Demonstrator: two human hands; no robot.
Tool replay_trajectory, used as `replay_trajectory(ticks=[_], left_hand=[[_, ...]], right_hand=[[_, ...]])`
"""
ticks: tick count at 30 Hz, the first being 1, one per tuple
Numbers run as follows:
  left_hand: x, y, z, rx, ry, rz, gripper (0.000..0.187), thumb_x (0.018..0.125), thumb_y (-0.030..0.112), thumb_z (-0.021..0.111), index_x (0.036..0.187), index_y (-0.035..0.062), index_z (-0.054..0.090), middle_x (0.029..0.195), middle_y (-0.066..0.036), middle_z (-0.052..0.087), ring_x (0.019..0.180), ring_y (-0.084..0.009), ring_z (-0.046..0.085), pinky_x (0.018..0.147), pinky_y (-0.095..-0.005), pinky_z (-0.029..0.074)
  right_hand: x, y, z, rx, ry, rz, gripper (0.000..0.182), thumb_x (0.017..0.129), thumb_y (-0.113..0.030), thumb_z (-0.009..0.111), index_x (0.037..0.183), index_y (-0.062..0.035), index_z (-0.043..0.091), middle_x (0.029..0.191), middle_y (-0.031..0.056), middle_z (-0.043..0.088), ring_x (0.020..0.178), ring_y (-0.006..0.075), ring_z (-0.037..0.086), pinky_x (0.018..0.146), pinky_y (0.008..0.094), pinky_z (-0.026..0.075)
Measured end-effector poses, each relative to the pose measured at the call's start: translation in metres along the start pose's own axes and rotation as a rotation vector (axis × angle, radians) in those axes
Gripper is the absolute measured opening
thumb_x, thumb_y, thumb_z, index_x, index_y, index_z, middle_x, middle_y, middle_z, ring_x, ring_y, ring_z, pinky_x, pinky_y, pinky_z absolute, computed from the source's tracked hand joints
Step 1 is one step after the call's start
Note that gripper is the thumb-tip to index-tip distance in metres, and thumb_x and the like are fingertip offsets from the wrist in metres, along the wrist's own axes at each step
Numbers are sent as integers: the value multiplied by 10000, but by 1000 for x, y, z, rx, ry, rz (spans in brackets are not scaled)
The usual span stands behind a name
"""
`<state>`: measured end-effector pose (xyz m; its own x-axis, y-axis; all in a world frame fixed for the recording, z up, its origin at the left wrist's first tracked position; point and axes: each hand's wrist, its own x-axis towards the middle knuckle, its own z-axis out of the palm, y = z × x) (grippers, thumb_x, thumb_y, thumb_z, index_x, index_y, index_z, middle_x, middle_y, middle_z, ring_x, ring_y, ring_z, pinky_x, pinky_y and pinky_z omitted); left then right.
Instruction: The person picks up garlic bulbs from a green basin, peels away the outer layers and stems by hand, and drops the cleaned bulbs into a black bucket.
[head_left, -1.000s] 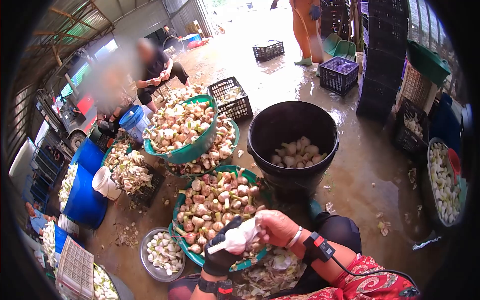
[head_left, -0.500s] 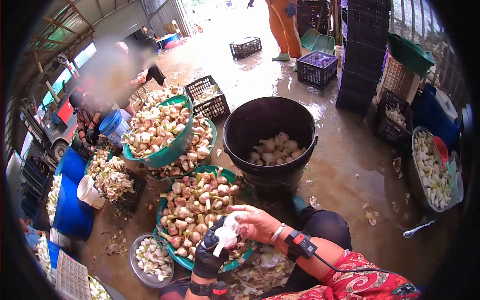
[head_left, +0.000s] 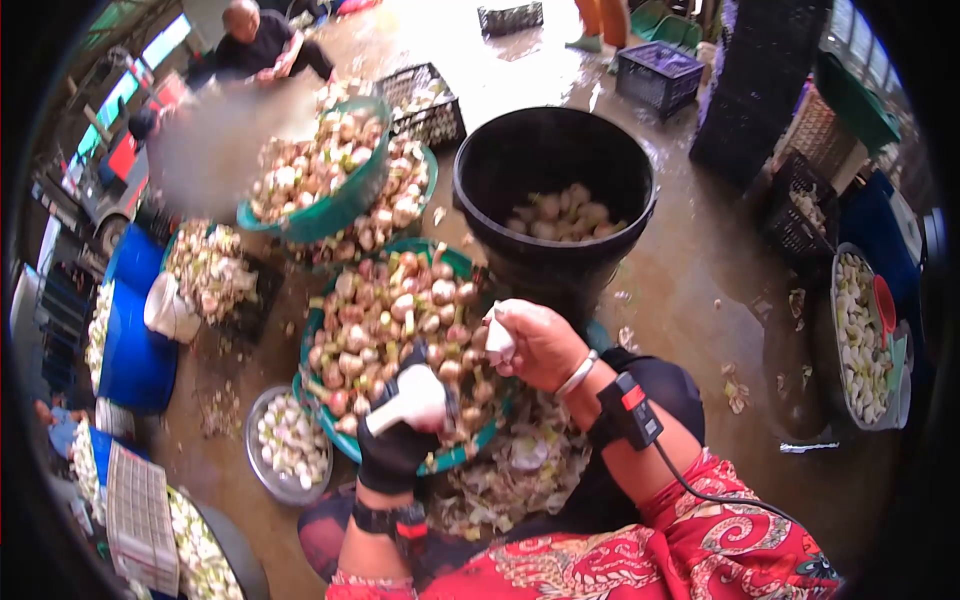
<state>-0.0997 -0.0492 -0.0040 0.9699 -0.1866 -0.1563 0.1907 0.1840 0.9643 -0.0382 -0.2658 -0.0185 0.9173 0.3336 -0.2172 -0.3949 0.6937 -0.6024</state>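
Note:
My left hand (head_left: 392, 445), in a black glove, is closed around a white garlic bulb (head_left: 415, 398) with its stem pointing down and left. Apart from it to the right, my bare right hand (head_left: 545, 345) pinches a pale pinkish piece of garlic skin (head_left: 499, 342). Both hands are over the near side of a green basin (head_left: 312, 395) heaped with unpeeled garlic bulbs (head_left: 360, 320). Behind my right hand stands a tall black bucket (head_left: 555, 245) holding whiter bulbs (head_left: 570, 215). Loose skins (head_left: 520, 465) lie in a pile below my hands.
A metal bowl (head_left: 318, 492) of white cloves sits at left. Behind it are a white bucket (head_left: 170, 310) and blue tubs (head_left: 140, 355). More garlic fills a raised green basin (head_left: 335, 215). At right is a tub of cloves (head_left: 862, 350). A person (head_left: 250, 45) sits at back left.
My hands have moved apart: the right has drawn away from the bulb with a piece of skin, while the left keeps the bulb. The view has tilted downward.

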Motion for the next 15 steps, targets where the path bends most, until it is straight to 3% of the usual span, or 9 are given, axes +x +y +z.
replay_trajectory(ticks=[1,3,4,6,8,10,12,14,15], left_hand=[[6,-5,-12,-705,39,-89,545,921,183,513,1408,-8,359,1108,-124,602,996,-245,603,877,-344,500],[15,-7,-25,-897,-116,-52,539,942,187,488,1420,-3,327,1123,-133,583,1035,-249,581,939,-366,467],[16,-7,-24,-838,-108,-40,531,940,193,501,1409,1,344,1116,-133,584,1034,-255,581,957,-371,457],[20,-15,-27,-898,-160,-74,513,945,204,500,1397,2,364,1146,-139,582,1049,-258,579,957,-372,458],[19,-16,-20,-851,-69,-109,480,955,183,485,1387,1,380,1178,-142,577,1081,-252,568,956,-378,456],[20,-17,-7,-761,82,-81,516,940,230,522,1388,16,384,1126,-123,589,1002,-237,594,946,-419,464],[19,-16,-1,-624,71,-23,473,966,206,487,1388,17,386,1152,-117,587,1003,-213,594,942,-366,466],[15,-12,9,712,54,464,439,969,116,474,1385,5,392,1207,-109,570,1041,-192,581,933,-313,461],[19,-19,5,499,56,364,451,936,0,483,1380,-11,403,1257,-102,548,1085,-181,564,933,-296,453]], right_hand=[[-6,1,3,-76,8,104,167,903,-196,567,804,-66,598,660,36,578,515,125,522,487,285,446],[-16,16,9,-292,-18,217,191,888,-219,611,767,-72,596,661,28,586,591,138,584,556,288,486],[-16,21,11,-442,-52,217,197,874,-222,638,755,-71,594,667,28,590,610,139,599,578,287,496],[-14,27,9,-483,-101,90,103,855,-149,654,844,-53,619,738,22,612,643,110,597,611,256,482],[-8,31,9,-558,-31,-85,92,838,-97,662,911,-50,632,764,22,620,649,85,569,625,250,475],[-3,39,13,-623,7,-169,95,798,-102,670,867,-44,641,734,25,624,659,79,574,580,260,470],[-7,42,21,-891,5,-266,105,792,-123,686,832,-32,651,764,44,670,673,84,593,580,272,483],[-9,49,22,-946,64,-317,119,784,-148,687,798,-33,659,764,89,685,663,103,618,587,293,493],[-8,51,21,-1010,100,-311,109,774,-142,679,799,-38,658,749,107,676,652,140,628,596,306,497]])
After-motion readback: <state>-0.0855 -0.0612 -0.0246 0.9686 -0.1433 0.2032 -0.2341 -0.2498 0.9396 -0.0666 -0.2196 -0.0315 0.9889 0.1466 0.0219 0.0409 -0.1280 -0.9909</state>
